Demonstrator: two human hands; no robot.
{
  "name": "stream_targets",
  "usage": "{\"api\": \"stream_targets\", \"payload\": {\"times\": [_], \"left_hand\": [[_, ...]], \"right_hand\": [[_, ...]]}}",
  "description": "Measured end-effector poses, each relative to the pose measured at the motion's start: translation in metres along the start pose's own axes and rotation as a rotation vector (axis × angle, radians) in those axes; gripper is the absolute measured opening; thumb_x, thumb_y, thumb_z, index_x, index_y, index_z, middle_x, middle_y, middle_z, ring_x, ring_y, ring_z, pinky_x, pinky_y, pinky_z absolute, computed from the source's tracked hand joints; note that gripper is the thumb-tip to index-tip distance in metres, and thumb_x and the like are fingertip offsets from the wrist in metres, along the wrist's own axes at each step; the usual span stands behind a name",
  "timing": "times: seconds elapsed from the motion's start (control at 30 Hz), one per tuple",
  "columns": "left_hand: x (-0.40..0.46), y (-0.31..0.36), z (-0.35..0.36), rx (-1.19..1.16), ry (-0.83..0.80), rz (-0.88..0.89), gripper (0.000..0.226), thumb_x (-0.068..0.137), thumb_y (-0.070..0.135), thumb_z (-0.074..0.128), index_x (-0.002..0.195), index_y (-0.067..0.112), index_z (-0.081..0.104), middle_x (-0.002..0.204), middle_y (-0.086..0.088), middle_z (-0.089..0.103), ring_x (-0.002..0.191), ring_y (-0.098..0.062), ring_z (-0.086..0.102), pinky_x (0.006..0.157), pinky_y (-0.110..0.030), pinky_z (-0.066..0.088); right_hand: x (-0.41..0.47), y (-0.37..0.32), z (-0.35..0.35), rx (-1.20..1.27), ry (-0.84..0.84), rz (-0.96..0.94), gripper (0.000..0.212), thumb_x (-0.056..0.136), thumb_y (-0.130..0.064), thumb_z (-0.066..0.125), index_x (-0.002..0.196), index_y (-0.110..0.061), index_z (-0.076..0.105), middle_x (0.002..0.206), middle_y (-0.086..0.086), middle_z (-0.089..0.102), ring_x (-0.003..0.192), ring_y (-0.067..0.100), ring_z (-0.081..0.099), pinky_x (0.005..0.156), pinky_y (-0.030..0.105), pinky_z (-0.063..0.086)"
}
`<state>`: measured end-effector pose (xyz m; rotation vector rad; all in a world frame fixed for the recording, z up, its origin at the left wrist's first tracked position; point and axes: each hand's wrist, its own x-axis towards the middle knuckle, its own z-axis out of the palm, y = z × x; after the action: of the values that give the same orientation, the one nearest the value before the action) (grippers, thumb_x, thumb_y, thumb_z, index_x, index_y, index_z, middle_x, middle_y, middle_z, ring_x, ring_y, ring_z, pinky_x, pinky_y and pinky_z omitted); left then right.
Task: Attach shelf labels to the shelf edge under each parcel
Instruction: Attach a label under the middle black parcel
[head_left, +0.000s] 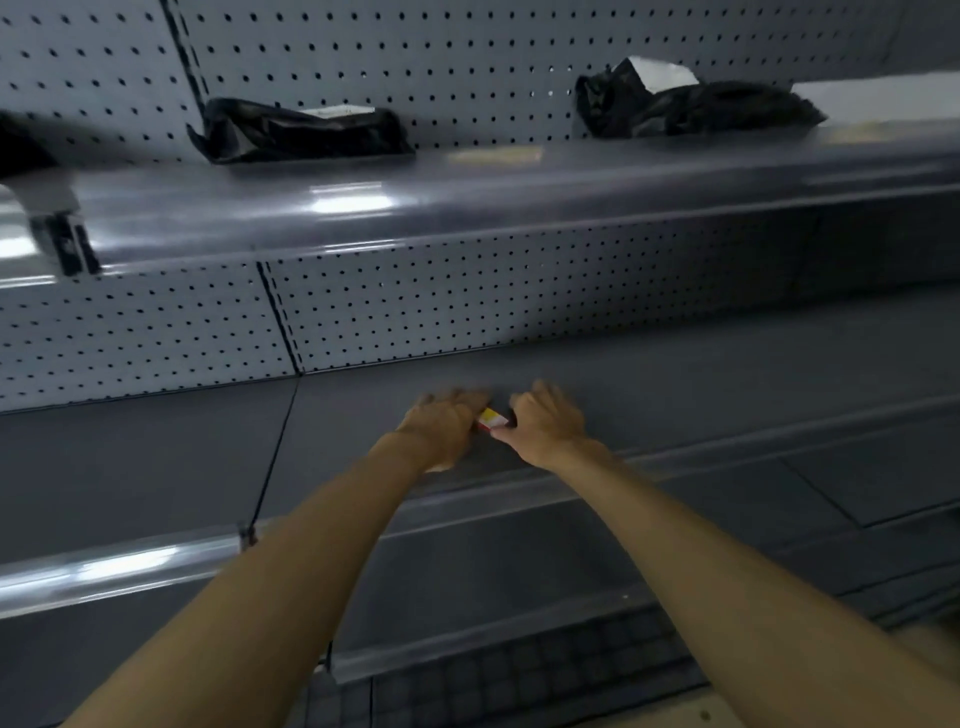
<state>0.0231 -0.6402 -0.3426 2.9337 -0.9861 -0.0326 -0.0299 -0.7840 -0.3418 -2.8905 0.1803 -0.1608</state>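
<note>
Both hands, left hand and right hand, pinch one small shelf label on the lower shelf. Risk: no parcel above here; parcels sit on the upper shelf, so it may be misplaced or crooked.

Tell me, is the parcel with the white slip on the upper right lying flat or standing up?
Lying flat: the black parcel slumps on the upper shelf.

Shop: pegboard-backed shelving, bagged parcels.
</note>
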Motion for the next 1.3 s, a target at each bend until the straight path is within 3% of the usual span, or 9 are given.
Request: {"api": "stream_targets", "payload": {"times": [0.13, 0.3, 0.43, 0.6, 0.73, 0.9, 1.07, 1.17, 1.3], "left_hand": [[0.010, -0.004, 0.003, -0.037, 0.069, 0.045, 0.029, 0.091, 0.013, 0.047, 0.118, 0.023, 0.052, 0.124, -0.005, 0.057, 0.117, -0.027, 0.050, 0.096, -0.043, 0.040], [0.005, -0.013, -0.022, -0.010, -0.004, 0.022, 0.029, 0.087, 0.015, 0.055, 0.115, 0.020, 0.060, 0.123, -0.007, 0.050, 0.120, -0.025, 0.044, 0.097, -0.039, 0.041], [-0.010, -0.018, -0.034, -0.068, 0.001, 0.014, 0.029, 0.086, 0.018, 0.060, 0.115, 0.018, 0.058, 0.121, -0.007, 0.054, 0.116, -0.026, 0.050, 0.095, -0.041, 0.047], [-0.052, -0.016, -0.056, -0.130, 0.204, 0.052, 0.028, 0.091, 0.025, 0.061, 0.119, 0.021, 0.060, 0.126, -0.003, 0.051, 0.119, -0.021, 0.046, 0.098, -0.040, 0.046], [-0.099, 0.000, -0.093, -0.139, 0.167, 0.046, 0.021, 0.096, 0.026, 0.051, 0.110, 0.019, 0.065, 0.120, -0.005, 0.056, 0.108, -0.024, 0.058, 0.090, -0.036, 0.046], [-0.150, 0.016, -0.167, -0.204, 0.108, -0.018, 0.018, 0.095, 0.027, 0.051, 0.103, 0.020, 0.066, 0.103, -0.004, 0.064, 0.095, -0.023, 0.061, 0.080, -0.033, 0.048], [-0.188, 0.021, -0.261, -0.298, 0.164, -0.048, 0.016, 0.092, 0.030, 0.056, 0.099, 0.023, 0.069, 0.100, -0.001, 0.069, 0.092, -0.021, 0.063, 0.076, -0.033, 0.048], [-0.199, 0.015, -0.323, -0.350, 0.198, -0.111, 0.015, 0.091, 0.031, 0.059, 0.096, 0.025, 0.071, 0.093, 0.002, 0.073, 0.086, -0.019, 0.066, 0.074, -0.033, 0.051], [-0.205, 0.002, -0.387, -0.359, 0.255, -0.135, 0.017, 0.090, 0.034, 0.061, 0.097, 0.024, 0.073, 0.096, 0.004, 0.071, 0.085, -0.015, 0.065, 0.074, -0.031, 0.050]], "right_hand": [[0.015, -0.005, 0.003, 0.068, -0.026, 0.041, 0.045, 0.088, -0.044, 0.063, 0.115, -0.009, 0.058, 0.128, 0.016, 0.048, 0.118, 0.034, 0.047, 0.094, 0.044, 0.042], [0.024, -0.012, -0.007, 0.356, -0.188, 0.131, 0.031, 0.074, -0.030, 0.078, 0.093, -0.006, 0.070, 0.101, 0.009, 0.065, 0.098, 0.028, 0.062, 0.084, 0.040, 0.051], [0.013, -0.021, -0.019, 0.518, -0.244, 0.134, 0.014, 0.081, -0.004, 0.068, 0.088, -0.008, 0.057, 0.092, 0.007, 0.056, 0.094, 0.023, 0.055, 0.082, 0.034, 0.045], [-0.014, -0.036, -0.045, 0.473, -0.193, 0.005, 0.014, 0.080, -0.003, 0.059, 0.084, -0.004, 0.071, 0.086, 0.018, 0.069, 0.081, 0.031, 0.065, 0.066, 0.033, 0.043], [-0.060, -0.054, -0.090, 0.454, -0.161, -0.085, 0.016, 0.089, -0.005, 0.057, 0.097, -0.006, 0.070, 0.090, 0.006, 0.059, 0.084, 0.019, 0.058, 0.075, 0.031, 0.044], [-0.103, -0.074, -0.155, 0.425, -0.140, -0.152, 0.015, 0.093, -0.011, 0.056, 0.097, -0.013, 0.070, 0.093, 0.001, 0.068, 0.084, 0.013, 0.063, 0.078, 0.034, 0.054], [-0.117, -0.111, -0.249, 0.469, -0.095, -0.206, 0.015, 0.093, -0.007, 0.057, 0.098, -0.008, 0.070, 0.088, 0.001, 0.065, 0.070, 0.009, 0.058, 0.064, 0.026, 0.049], [-0.114, -0.138, -0.310, 0.529, -0.064, -0.240, 0.012, 0.092, -0.006, 0.059, 0.094, -0.004, 0.070, 0.076, 0.003, 0.065, 0.062, 0.011, 0.058, 0.062, 0.032, 0.051], [-0.101, -0.167, -0.374, 0.560, -0.053, -0.274, 0.009, 0.090, -0.004, 0.061, 0.090, -0.002, 0.071, 0.064, -0.005, 0.058, 0.055, 0.004, 0.052, 0.055, 0.020, 0.042]]}}
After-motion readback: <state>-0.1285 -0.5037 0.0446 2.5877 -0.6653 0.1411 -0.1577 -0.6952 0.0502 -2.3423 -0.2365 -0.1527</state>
